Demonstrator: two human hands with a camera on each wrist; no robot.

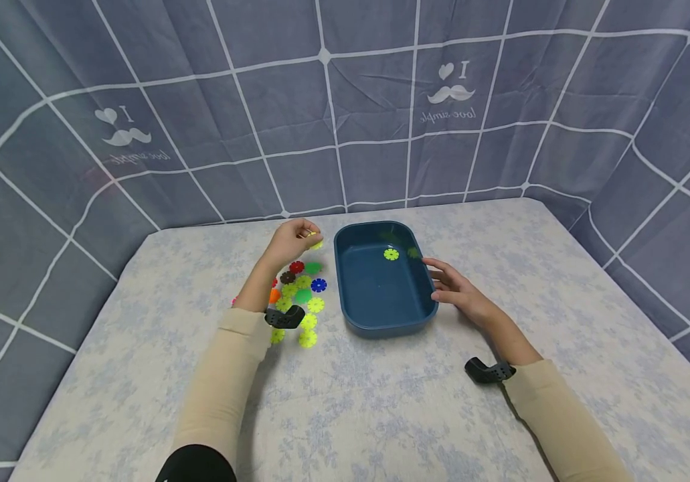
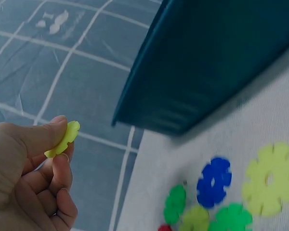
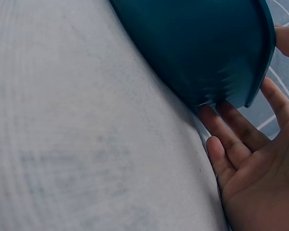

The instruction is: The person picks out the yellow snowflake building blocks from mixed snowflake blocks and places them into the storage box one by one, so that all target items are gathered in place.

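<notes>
My left hand (image 1: 291, 242) pinches a yellow notched snowflake disc (image 2: 65, 139) between thumb and fingertips, raised beside the far left corner of a dark teal plastic bin (image 1: 387, 327). One yellow disc (image 1: 391, 254) lies inside the bin, toward its far end. Against the bin's right side rests my right hand (image 1: 460, 292), its fingers fairly straight and their tips touching the outer wall and rim. Left of the bin lies a loose spread of discs, mostly yellow, with a blue disc (image 1: 318, 285), green, red, orange and dark brown ones. My left forearm covers some of them.
The table (image 1: 375, 408) has a pale, blue-mottled cover. A grey-blue curtain (image 1: 284, 127) with white lines hangs behind its far edge and along both sides. Each wrist wears a black band (image 1: 284, 316).
</notes>
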